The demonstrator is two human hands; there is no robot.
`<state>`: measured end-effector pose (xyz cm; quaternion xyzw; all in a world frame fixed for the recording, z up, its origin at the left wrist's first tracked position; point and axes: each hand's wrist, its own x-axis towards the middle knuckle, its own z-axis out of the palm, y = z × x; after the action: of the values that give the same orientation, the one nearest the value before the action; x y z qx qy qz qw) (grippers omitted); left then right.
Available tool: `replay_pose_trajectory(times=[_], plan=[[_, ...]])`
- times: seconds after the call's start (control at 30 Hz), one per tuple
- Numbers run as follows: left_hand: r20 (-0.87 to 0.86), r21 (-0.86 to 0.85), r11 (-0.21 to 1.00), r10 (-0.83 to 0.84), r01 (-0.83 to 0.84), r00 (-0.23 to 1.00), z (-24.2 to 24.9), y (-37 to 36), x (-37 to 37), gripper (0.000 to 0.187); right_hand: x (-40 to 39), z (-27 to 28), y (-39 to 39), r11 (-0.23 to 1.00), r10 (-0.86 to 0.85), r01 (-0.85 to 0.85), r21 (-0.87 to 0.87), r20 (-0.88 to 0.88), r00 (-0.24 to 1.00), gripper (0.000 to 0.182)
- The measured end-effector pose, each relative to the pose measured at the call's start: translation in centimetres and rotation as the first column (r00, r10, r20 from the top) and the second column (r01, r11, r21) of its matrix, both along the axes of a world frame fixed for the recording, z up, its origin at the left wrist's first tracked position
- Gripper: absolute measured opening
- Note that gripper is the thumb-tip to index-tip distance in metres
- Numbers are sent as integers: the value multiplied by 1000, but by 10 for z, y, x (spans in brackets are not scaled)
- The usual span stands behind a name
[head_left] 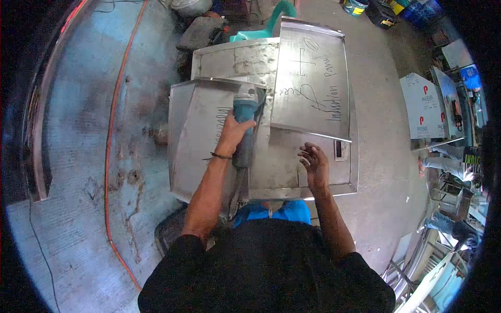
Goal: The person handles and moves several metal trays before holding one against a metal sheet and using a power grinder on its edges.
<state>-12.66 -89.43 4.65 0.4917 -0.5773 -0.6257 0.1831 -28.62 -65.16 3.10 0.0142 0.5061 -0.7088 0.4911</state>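
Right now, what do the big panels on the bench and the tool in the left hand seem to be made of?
The panels look like sheet metal, probably stainless steel: grey, dully reflective, folded edges, marker writing. The grinder in the left hand seems to have a teal plastic body and a metal head.

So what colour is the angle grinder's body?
Teal-blue angle grinder, held in the left hand; head view.

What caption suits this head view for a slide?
Left hand grips a teal angle grinder on steel sheets; right hand steadies them.
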Motion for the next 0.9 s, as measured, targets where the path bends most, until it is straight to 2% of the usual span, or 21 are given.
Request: replay_pose_trajectory(times=[0.13,0.2,0.3,0.5,0.53,0.6,0.8,0.9], plan=[[-16,9,1000,21,-21,1000,3,0,3,53,-2,-3,1,1000,17,-17,-2,-20,1000,38],[-47,88,996,15,-11,999,4,-1,4,51,-1,-4,0,1000,13,-13,11,-5,1000,38],[-58,108,994,5,1,998,13,2,2,49,-1,-6,-1,1000,16,-16,15,4,1000,38],[-90,163,986,2,13,996,2,2,3,49,0,-6,-3,1000,27,-27,-1,-26,999,39],[-90,164,986,3,12,996,-2,2,4,49,0,-6,-2,1000,21,-21,-16,-25,999,39],[-75,11,1000,-5,6,997,-8,2,4,46,-1,-5,-2,1000,24,-24,-11,-13,1000,39],[-54,106,994,-10,16,998,6,2,2,48,-2,-5,1,1000,19,-19,6,6,1000,39],[-37,86,995,-45,48,998,3,1,2,49,0,-6,1,1000,20,-20,8,14,1000,39]])
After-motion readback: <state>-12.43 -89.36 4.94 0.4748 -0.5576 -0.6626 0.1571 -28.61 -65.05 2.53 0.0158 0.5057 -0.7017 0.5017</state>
